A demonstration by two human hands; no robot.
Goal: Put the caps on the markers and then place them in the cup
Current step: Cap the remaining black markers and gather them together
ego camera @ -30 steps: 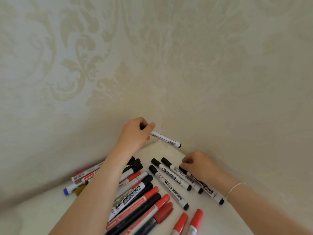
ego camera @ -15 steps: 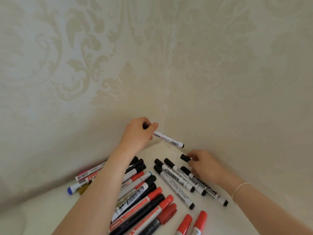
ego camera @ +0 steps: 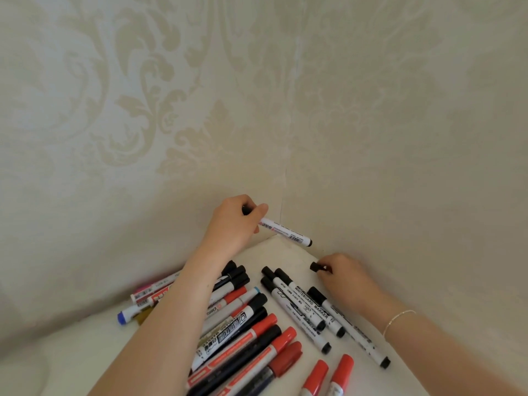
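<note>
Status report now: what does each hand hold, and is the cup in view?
Left hand grips white marker, raised. Right hand pinches black cap. Cap not yet on. No cup in view; loose markers between the arms.

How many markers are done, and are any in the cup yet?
Most markers on the table already wear caps, like the red ones and the black ones. Right now the left hand holds a marker and the right hand pinches a black cap. No cup shows in this view, so everything still needs putting away.
</note>
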